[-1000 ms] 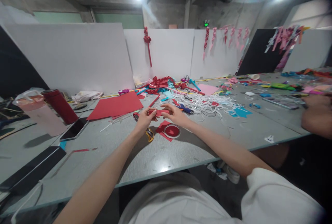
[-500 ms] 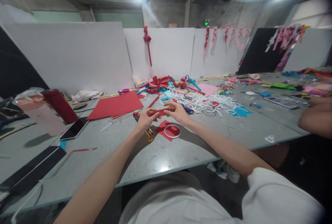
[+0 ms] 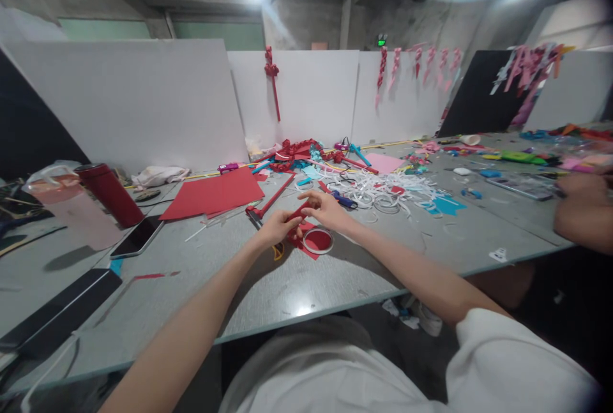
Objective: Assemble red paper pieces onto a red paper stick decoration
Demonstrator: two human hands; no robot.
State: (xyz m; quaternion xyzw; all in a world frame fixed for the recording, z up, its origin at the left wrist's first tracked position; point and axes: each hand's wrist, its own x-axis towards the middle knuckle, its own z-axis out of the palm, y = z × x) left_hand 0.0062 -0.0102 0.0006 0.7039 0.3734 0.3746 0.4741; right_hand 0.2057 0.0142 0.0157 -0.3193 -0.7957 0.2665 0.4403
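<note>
Between both hands I hold a small piece of red paper [image 3: 301, 210], tilted up toward the right. My left hand [image 3: 276, 228] pinches its lower end, and my right hand [image 3: 324, 209] grips the upper end with fingers curled. Just below them a roll of white tape [image 3: 318, 241] lies on a red paper square [image 3: 311, 255]. Partly hidden by my left hand, a utility knife with a yellow end [image 3: 278, 251] rests on the table. A thin red paper stick [image 3: 278, 195] lies beyond my left hand.
Large red sheets [image 3: 215, 193] lie at left, near a phone [image 3: 137, 237], a red flask [image 3: 110, 195] and a pink bottle [image 3: 76, 209]. Curled white strips [image 3: 383, 189] pile up behind my right hand. Another person's arm [image 3: 584, 212] rests at the right edge.
The red paper has turned from nearly level to slanted. My left hand has dropped slightly, and the right hand's fingers have shifted, uncovering more of the red stick.
</note>
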